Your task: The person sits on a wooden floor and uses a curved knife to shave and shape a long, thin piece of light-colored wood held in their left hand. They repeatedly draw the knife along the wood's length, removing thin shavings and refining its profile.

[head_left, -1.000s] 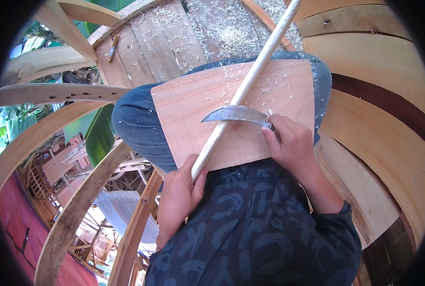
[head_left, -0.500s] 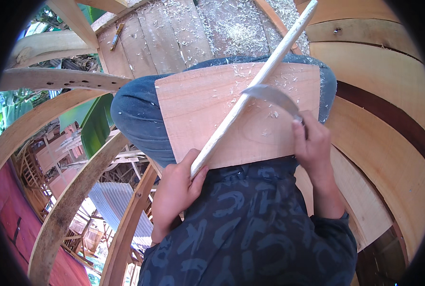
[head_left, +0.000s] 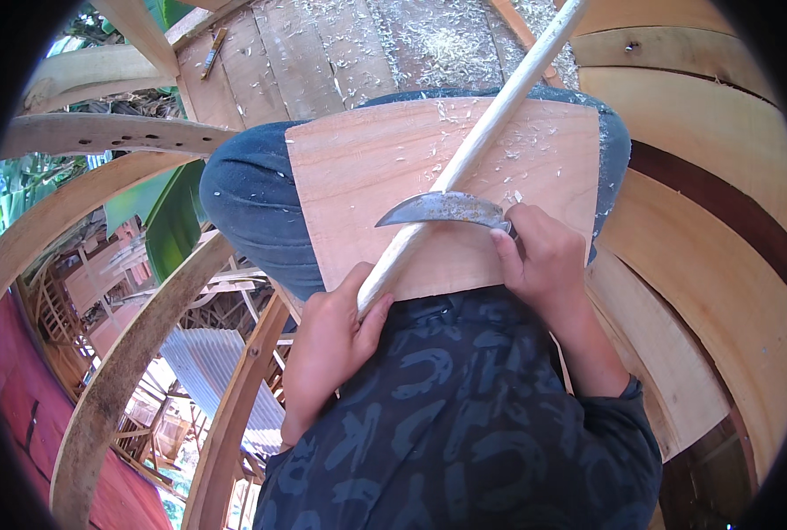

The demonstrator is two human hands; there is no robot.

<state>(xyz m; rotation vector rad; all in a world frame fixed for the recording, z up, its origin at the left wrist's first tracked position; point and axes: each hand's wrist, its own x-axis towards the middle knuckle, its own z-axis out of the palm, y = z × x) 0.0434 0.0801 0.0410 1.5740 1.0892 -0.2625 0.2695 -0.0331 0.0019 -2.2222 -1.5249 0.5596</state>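
Note:
My left hand (head_left: 330, 340) is wrapped round the near end of a long pale wooden stick (head_left: 477, 146). The stick slants up and away to the right across a flat wooden board (head_left: 349, 194) lying on my lap. In my right hand (head_left: 544, 256) is a knife with a curved, sickle-like blade (head_left: 442, 208); its handle is hidden in my fingers. The blade crosses over the stick a short way above my left hand, its tip pointing left. Small wood shavings are scattered on the board.
Beyond my knees, a plank floor (head_left: 301, 66) is strewn with shavings (head_left: 451, 53). A small yellow-and-dark slim object (head_left: 214, 53) lies there. Curved wooden ribs (head_left: 137, 344) stand at the left, with leaves and a corrugated sheet (head_left: 212, 371) beyond. Curved planks (head_left: 689, 132) rise at the right.
My right hand has drawn the curved knife down along the stick, nearer to my left hand and my body. The blade now lies flatter across the stick. My left hand keeps its grip.

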